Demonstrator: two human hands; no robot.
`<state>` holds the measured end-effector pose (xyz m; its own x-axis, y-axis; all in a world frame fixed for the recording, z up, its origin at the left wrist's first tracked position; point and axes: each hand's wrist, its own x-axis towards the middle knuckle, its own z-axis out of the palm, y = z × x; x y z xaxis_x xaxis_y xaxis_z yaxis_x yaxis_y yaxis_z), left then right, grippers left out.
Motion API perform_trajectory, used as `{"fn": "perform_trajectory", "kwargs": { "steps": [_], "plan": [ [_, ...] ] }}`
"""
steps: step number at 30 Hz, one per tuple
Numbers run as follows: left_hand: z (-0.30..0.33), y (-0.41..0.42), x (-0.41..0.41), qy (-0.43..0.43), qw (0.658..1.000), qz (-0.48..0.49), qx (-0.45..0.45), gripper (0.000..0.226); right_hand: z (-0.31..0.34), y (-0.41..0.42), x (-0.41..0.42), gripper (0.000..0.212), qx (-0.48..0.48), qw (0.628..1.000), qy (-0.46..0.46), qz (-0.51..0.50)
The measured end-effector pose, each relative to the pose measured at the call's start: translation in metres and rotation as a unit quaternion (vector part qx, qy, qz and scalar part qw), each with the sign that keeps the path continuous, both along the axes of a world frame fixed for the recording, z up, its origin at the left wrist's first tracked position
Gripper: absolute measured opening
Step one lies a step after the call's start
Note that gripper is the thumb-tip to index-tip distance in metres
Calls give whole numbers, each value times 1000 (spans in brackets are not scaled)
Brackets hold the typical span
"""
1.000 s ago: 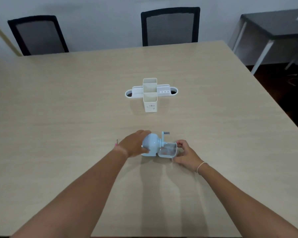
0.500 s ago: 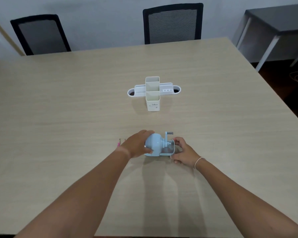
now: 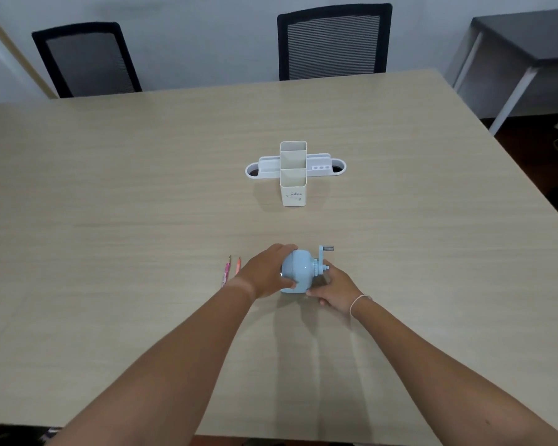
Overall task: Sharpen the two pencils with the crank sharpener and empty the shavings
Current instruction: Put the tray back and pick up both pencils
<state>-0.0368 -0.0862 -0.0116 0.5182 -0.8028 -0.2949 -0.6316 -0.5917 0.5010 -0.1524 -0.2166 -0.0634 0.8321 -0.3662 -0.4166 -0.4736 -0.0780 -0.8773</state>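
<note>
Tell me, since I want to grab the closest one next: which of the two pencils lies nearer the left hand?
The orange pencil, right beside the left hand. The pink patterned pencil lies on its far side, farther left on the table.

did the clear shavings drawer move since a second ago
Yes. It stuck out beside the crank sharpener toward the right hand; now it's pushed in, barely visible.

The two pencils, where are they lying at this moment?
In the head view the two pencils lie side by side on the table, just left of the left hand that grips the blue sharpener.
</note>
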Motion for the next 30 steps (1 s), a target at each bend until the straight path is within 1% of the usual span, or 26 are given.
{"fn": "perform_trajectory", "kwargs": {
  "steps": [2,6,9,12,14,16,18,23,27,30],
  "plan": [
    [0,0,-1,-2,1000,1,-1,70,-1,1,-1,44,14,1000,1,-9],
    [1,0,-1,-4,1000,-3,-2,70,0,4,-2,36,14,1000,10,-20],
    [1,1,-1,0,1000,-3,-4,71,4,4,-5,35,21,1000,12,-18],
    [1,1,-1,-2,1000,-4,-5,71,11,0,-11,47,22,999,0,-30],
    [1,1,-1,-2,1000,-5,-3,71,14,-5,-13,56,24,997,-10,-70],
    [1,1,0,-4,1000,-8,-1,71,16,-10,-16,58,30,994,-20,-104],
    [1,1,-1,-7,1000,-10,0,71,22,-14,-18,54,29,991,-33,-124],
    [1,2,-1,-3,1000,-6,0,72,34,-16,-22,44,-8,988,-70,-136],
    [1,4,-1,1,1000,-9,-2,74,33,-16,-25,37,-44,986,-62,-149],
    [2,8,-4,19,1000,-4,-14,85,27,-16,-32,26,-69,985,-47,-151]
  ]
}}
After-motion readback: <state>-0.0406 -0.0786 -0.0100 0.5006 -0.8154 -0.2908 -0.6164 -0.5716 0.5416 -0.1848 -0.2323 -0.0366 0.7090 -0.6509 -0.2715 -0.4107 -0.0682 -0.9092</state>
